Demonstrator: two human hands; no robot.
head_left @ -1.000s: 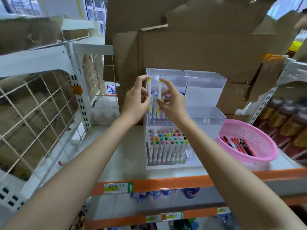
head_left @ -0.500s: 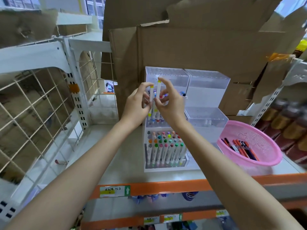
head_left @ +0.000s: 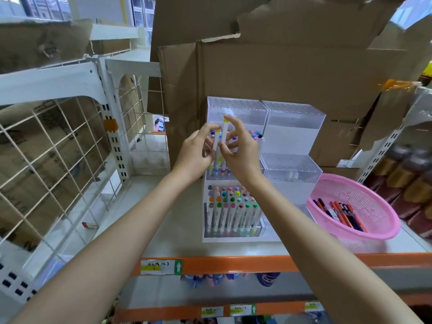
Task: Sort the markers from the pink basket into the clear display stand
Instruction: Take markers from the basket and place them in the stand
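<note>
The left hand [head_left: 194, 156] and right hand [head_left: 243, 155] are seen bare. Behind the grip, both forearms are left uncovered as far as they are shown.

A shop stockroom: orange-edged shelf [head_left: 233, 264] with price labels [head_left: 161, 267], cardboard boxes [head_left: 280, 73] behind

The stand [head_left: 294, 127] is on the shelf [head_left: 177, 230], in front of a cardboard box [head_left: 280, 71]. The basket [head_left: 374, 232] is on the same shelf, just beside the stand at its right, and pens [head_left: 339, 212] lie in it. A wire rack [head_left: 58, 148] is at the left, apart from the stand. Rows of markers [head_left: 233, 211] stand in the front left part of the stand. Before the upper left part, the left hand [head_left: 195, 153] holds one upright marker [head_left: 216, 142] and the right hand [head_left: 243, 150] holds a second marker [head_left: 225, 133], just beside it.
</note>
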